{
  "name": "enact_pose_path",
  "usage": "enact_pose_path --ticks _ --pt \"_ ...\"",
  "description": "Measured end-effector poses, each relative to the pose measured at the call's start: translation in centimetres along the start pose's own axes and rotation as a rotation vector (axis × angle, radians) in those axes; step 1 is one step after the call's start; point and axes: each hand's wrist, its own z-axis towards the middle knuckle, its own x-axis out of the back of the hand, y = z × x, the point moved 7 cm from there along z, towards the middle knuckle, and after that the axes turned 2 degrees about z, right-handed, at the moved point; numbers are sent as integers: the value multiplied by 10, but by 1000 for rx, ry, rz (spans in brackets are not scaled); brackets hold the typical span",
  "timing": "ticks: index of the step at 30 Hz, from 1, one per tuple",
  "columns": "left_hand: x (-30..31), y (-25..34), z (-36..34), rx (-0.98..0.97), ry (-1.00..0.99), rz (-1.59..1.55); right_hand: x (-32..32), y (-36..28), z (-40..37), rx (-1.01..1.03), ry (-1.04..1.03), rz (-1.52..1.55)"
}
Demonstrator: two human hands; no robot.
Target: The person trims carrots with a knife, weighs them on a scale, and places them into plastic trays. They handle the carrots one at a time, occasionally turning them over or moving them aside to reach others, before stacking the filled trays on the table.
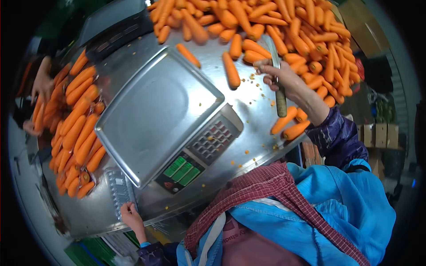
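Note:
My right hand [284, 79] is closed around a knife [281, 101] with a worn handle, its blade pointing away from me beside the carrot heap [306, 40]. At the near left edge of the steel table, my left hand [132, 216] has its fingers curled at the rim of a clear plastic tray [119, 188]. Between my hands sits a weighing scale [155, 117] with a bare steel pan, a keypad and a lit green display [183, 170]. Loose carrots [290, 124] lie just below my right wrist.
Packed carrots [80, 133] are piled on the left, where another person's hand [42, 84] holds some. A second, dark scale [113, 29] stands at the far left. Small carrot trimmings [255, 84] dot the steel table [248, 146]. Cardboard boxes [380, 135] stand at right.

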Motion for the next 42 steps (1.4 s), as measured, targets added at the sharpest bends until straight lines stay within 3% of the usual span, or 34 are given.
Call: enact_pose_path --ticks 2,7,10,13,20,24,27,29,31,42 --pt "4 -1 -4 -8 192 -3 27 32 -26 -67 87 -16" --pt "0 2 -8 -23 199 87 38 125 -86 -293 36 164" --pt "-6 -8 -7 -25 180 116 23 154 -121 -443 -59 279" --pt "-5 -7 -7 -20 198 148 23 176 -136 -466 -138 318" --pt "-5 -10 -14 13 299 276 30 175 -146 -480 -148 221" --pt "-9 -2 -7 -85 291 206 24 173 -134 -501 -221 174" --pt "-12 -5 0 12 200 228 17 170 -132 -538 -208 162" --pt "-8 -6 -4 -15 337 79 14 169 -127 -545 -228 97" --pt "-11 -16 0 113 286 100 16 171 -125 -544 -223 88" --pt "-2 19 -10 57 280 11 10 173 -114 -519 -260 -18"
